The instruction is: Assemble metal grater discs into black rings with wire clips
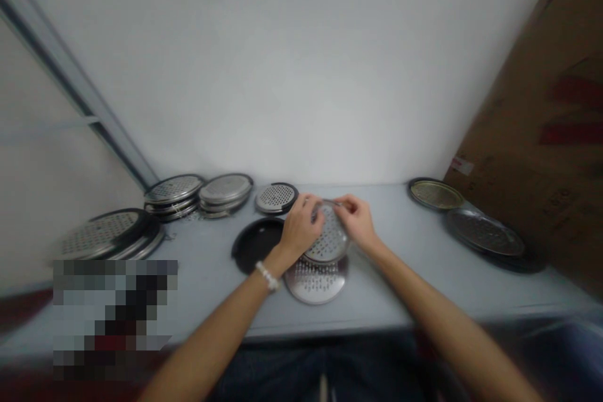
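A round metal grater disc (327, 239) is held up between both hands, tilted over the table. My left hand (304, 221), with a pale beaded bracelet at the wrist, has its fingers closed on the disc's upper left edge. The fingers of my right hand (353, 217) pinch its upper right edge. Under it, a second metal grater disc (316, 286) lies flat on the table. Just left of my left hand is a black round dish (259, 245). Behind it rests a perforated disc with a dark rim (277, 198).
Stacked grater discs stand at the back left (174, 191), beside them (226, 191), and at the near left (106, 232). Right, a yellowish disc (436, 193) and dark discs (485, 232) lie near a large cardboard box (532, 138). A white wall rises behind the grey table (396, 301).
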The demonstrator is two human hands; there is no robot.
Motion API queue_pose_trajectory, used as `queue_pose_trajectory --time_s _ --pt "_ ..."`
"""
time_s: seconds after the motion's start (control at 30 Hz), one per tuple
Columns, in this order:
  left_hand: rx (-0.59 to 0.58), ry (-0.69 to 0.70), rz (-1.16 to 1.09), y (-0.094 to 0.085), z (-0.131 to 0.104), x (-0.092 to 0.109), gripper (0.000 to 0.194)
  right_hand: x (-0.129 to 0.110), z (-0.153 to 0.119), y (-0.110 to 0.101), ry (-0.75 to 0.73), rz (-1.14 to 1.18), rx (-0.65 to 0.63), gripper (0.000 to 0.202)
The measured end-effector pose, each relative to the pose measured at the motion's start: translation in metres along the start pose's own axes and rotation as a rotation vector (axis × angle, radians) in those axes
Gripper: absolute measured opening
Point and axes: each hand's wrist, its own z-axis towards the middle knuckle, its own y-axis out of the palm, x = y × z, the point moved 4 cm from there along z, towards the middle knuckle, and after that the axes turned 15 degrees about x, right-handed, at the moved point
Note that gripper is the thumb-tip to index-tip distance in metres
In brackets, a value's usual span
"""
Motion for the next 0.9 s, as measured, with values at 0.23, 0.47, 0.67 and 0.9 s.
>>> queue_pose_trajectory --time_s 0.23,0.47,0.67,0.9 --pt "0.006 -0.002 -0.049 -0.0015 0.0011 0.0011 0.014 0.0014 -0.0024 -0.0001 0.052 0.033 0.029 0.017" --pt "-0.017 0.019 -0.043 -0.0014 0.0010 -0.0020 0.014 0.0017 -0.0068 0.0020 0.049 0.010 0.028 0.019" --pt "-0.059 0.037 -0.037 -0.0007 0.0020 -0.0031 0.014 0.0044 -0.0055 0.0024 0.050 -0.005 0.021 0.019" --pt "-0.056 -0.005 -0.075 0.0002 0.0003 -0.0032 0.009 0.0058 -0.0023 0.0010 0.040 -0.018 0.008 0.017"
